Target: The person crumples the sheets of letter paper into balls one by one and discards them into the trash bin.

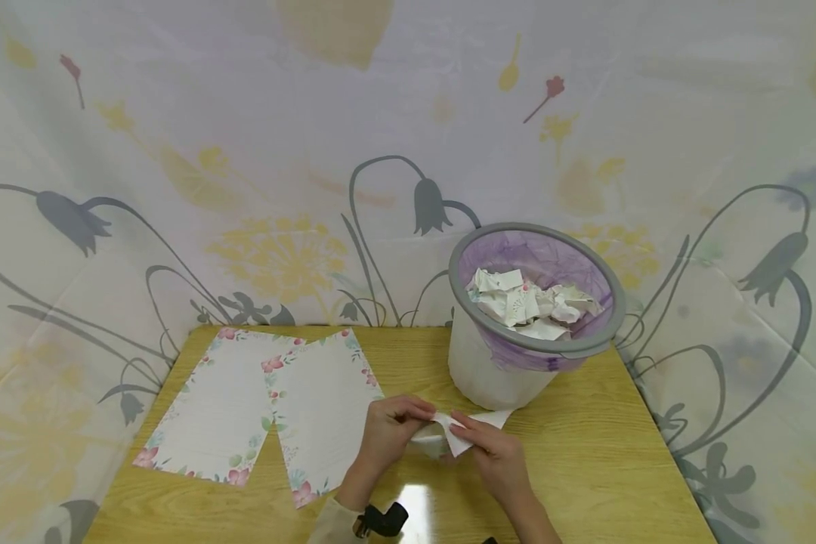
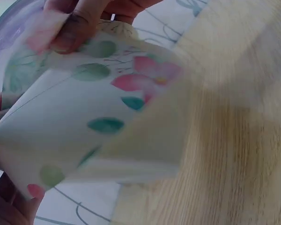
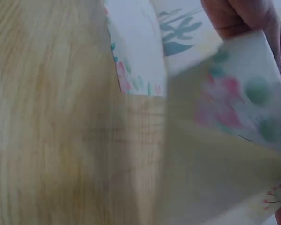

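A white sheet of paper with a pink-and-green floral border (image 2: 61, 145) is held above the table between both hands, bent and folded over itself. My left hand (image 1: 389, 432) pinches its left side. With thumb and fingers, my right hand (image 1: 495, 455) grips the sheet farther right. In the left wrist view, the right thumb (image 2: 68, 37) presses on the printed border. Folds of the same sheet (image 3: 215, 178) look blurred in the right wrist view. The bin's near side stands just behind the hands.
Two floral-bordered sheets (image 1: 211, 408) lie overlapping on the left of the wooden table (image 1: 585, 468). At the back right stands a white bin with a grey rim (image 1: 619, 302) and purple liner, holding crumpled paper (image 1: 517, 302). A flower-printed curtain (image 1: 245, 151) hangs behind.
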Tool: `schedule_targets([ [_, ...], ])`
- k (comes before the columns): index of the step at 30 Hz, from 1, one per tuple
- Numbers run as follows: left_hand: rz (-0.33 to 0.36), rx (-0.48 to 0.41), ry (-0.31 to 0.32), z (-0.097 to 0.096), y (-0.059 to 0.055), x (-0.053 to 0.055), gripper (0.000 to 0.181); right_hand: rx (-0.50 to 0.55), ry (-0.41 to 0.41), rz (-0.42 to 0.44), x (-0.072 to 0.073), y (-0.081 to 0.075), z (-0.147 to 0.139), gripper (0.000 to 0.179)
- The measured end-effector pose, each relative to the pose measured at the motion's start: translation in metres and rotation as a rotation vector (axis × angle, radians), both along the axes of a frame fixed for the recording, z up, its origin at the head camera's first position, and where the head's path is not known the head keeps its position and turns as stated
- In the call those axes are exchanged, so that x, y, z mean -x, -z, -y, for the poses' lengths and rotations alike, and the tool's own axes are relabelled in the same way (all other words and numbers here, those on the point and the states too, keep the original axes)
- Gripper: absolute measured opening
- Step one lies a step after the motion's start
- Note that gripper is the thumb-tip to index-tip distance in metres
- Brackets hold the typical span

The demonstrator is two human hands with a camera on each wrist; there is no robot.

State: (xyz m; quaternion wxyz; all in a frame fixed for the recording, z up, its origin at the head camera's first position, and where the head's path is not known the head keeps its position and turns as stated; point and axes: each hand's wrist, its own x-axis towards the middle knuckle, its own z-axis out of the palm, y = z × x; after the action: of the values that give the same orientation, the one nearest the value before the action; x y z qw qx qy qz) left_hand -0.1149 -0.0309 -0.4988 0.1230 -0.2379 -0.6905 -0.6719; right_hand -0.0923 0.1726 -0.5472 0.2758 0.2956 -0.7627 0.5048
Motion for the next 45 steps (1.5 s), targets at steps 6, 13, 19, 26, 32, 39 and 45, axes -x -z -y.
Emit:
schedule_targets([
  [6,0.016,0.057,-0.032,-0.001,-0.005,-0.003,0.012,0.028,0.026,0.01,-0.001,-0.005,-0.002,0.051],
  [13,-0.067,0.019,-0.179,-0.004,-0.005,-0.001,0.015,-0.145,-0.007,0.067,-0.005,0.001,0.001,0.062],
  [19,-0.02,-0.037,-0.249,-0.009,-0.006,0.0,0.016,-0.34,0.091,-0.073,-0.005,0.004,0.008,0.091],
  [26,0.067,-0.095,-0.246,-0.016,-0.007,-0.005,0.012,-0.175,0.165,-0.22,0.001,0.004,0.013,0.028],
  [32,0.08,-0.098,-0.194,-0.019,0.012,-0.001,0.013,-0.078,0.222,-0.247,0.003,0.004,0.012,0.042],
  [39,0.114,-0.117,0.031,-0.009,0.031,0.004,0.011,-0.031,0.237,-0.201,0.003,0.002,0.01,0.037],
  [45,0.07,-0.089,0.229,0.0,0.032,0.004,0.038,0.054,0.225,-0.145,0.003,0.0,0.008,0.041],
])
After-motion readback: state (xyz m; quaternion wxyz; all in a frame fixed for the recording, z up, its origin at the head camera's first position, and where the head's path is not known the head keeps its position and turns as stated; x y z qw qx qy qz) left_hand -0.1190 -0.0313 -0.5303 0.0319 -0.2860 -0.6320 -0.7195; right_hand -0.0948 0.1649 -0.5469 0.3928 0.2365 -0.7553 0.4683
